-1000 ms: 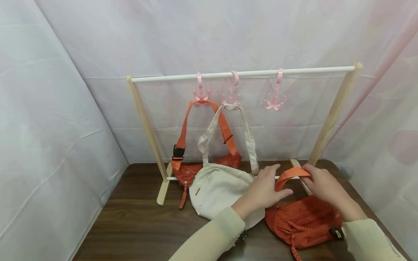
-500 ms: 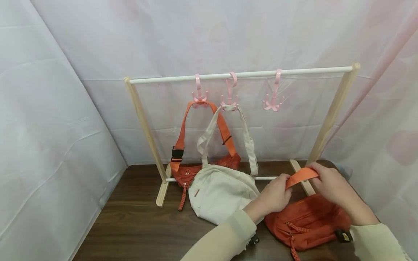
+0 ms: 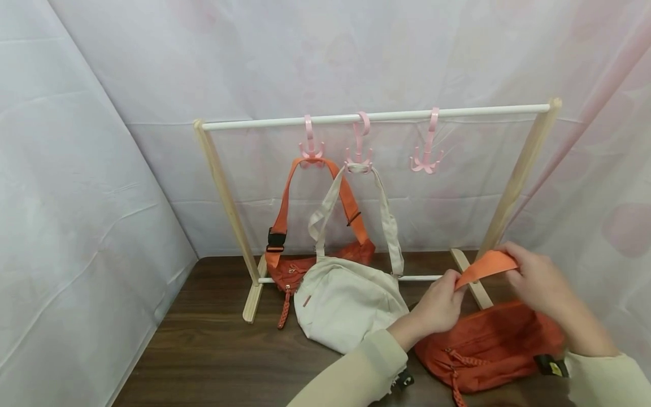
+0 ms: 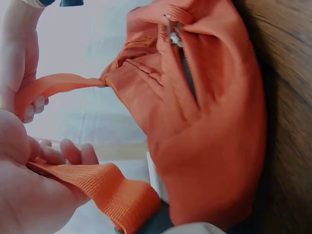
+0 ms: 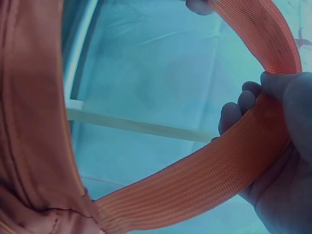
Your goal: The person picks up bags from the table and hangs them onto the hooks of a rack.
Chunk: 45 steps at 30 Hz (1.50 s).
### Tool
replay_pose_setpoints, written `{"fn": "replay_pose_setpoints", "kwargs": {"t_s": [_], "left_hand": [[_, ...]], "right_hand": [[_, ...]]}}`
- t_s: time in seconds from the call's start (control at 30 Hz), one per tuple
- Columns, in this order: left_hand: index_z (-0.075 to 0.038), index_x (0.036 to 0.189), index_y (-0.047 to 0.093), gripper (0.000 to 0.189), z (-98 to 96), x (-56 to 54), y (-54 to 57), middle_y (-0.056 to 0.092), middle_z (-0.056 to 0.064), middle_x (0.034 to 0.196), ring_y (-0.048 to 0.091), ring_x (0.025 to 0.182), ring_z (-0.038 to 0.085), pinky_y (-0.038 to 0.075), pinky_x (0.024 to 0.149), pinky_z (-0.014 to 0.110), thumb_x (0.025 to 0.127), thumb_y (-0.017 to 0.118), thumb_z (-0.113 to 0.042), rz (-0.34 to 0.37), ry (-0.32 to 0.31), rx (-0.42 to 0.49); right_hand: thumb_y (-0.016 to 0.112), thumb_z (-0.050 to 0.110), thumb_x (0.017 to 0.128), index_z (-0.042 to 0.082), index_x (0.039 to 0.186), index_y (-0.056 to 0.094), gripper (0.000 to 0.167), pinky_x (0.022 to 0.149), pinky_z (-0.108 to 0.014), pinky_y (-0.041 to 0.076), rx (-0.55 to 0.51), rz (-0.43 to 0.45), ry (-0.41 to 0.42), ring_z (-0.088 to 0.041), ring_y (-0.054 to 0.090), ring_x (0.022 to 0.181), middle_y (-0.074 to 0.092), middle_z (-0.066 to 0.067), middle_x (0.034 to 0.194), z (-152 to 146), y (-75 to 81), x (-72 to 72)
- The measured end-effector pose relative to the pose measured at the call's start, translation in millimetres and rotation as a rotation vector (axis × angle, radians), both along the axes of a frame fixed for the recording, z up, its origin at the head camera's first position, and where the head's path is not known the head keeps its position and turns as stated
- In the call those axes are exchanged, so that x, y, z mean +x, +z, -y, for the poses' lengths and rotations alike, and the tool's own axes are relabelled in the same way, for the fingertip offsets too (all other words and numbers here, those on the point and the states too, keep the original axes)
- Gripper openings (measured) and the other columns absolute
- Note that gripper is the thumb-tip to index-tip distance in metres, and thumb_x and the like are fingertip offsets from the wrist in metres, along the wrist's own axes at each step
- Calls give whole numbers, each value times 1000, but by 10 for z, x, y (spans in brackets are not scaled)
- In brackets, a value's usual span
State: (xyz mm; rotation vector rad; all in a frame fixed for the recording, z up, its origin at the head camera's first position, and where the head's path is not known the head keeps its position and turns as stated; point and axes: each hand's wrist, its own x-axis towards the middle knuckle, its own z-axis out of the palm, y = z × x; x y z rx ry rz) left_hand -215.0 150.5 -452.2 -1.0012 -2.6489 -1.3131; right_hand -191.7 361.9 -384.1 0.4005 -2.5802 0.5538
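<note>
An orange waist bag [image 3: 488, 345] lies on the table at the right front, its braided zipper pulls toward me. Its orange strap [image 3: 486, 265] is lifted above it in a loop, stretched between both hands. The left hand [image 3: 441, 305] pinches the strap's left side; in the left wrist view the strap [image 4: 92, 183] crosses that hand's palm and fingers. My right hand [image 3: 541, 280] grips the strap's right side, and in the right wrist view the thumb presses the webbing [image 5: 195, 180] against the fingers. A black buckle [image 3: 551, 365] sits by the right cuff.
A rack with a white rod [image 3: 396, 116] and wooden legs stands behind. Pink hooks [image 3: 311, 148] hang from the rod. An orange bag [image 3: 295, 268] and a cream bag [image 3: 346, 302] hang left and centre by their straps. The right pink hook [image 3: 426, 161] carries no bag.
The left hand came from spread fingers beside the strap to pinching it. Both hands then moved right with the strap, which is pulled straighter, and the orange bag shifted slightly right.
</note>
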Motion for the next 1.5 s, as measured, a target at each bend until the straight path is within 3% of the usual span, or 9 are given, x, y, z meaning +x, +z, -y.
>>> {"fn": "replay_pose_setpoints", "kwargs": {"t_s": [0.23, 0.47, 0.7, 0.83, 1.13, 1.33, 1.5], "left_hand": [[-14, 120, 56, 16, -37, 75, 107, 54, -11, 92, 51, 75, 2, 41, 68, 12, 115, 48, -27, -14, -20, 63], [-16, 116, 51, 18, -26, 173, 263, 47, -7, 82, 47, 63, 6, 42, 58, 19, 116, 44, -32, 103, -49, 134], [-17, 114, 50, 20, 0, 264, 396, 47, -8, 80, 46, 62, 5, 43, 57, 21, 116, 43, -36, 119, -71, 180], [-16, 112, 48, 20, 18, 307, 476, 46, -7, 80, 45, 62, 6, 42, 58, 20, 115, 45, -36, 108, -84, 190], [-14, 112, 47, 19, 14, 384, 663, 47, -6, 78, 45, 60, 5, 42, 59, 18, 115, 47, -33, 82, -129, 233], [-14, 112, 48, 17, 36, 392, 753, 49, -7, 78, 48, 63, 3, 42, 63, 15, 115, 47, -31, 23, -131, 232], [-13, 113, 48, 18, 84, 403, 830, 50, -7, 80, 47, 62, 2, 42, 63, 14, 115, 47, -31, 16, -142, 243]], "right_hand": [[63, -12, 88, 6, 115, 67, 32, 56, -34, 36, 27, -33, -6, -19, 46, 62, 70, -14, 87, 17, 201, 114], [62, -12, 91, 5, 116, 66, 30, 59, -35, 39, 5, -1, -9, -22, 51, 69, 72, -18, 95, 33, 342, 184], [58, -11, 93, 5, 117, 65, 30, 58, -29, 37, -53, 21, 24, -11, 49, 67, 71, -17, 97, 9, 429, 253], [58, -12, 93, 5, 115, 65, 27, 58, -27, 36, -70, -13, 45, -5, 47, 67, 70, -14, 96, -10, 471, 281], [50, -12, 97, -2, 115, 60, 23, 52, -25, 32, -130, -37, 49, -9, 43, 57, 56, -7, 82, 11, 637, 374], [46, -13, 89, 0, 118, 59, 34, 42, -30, 35, -152, -24, 23, -11, 43, 49, 51, -2, 71, 32, 737, 472], [50, -14, 87, 0, 114, 61, 32, 48, -26, 28, -116, -95, 27, -8, 39, 52, 49, 2, 71, 40, 801, 495]]}}
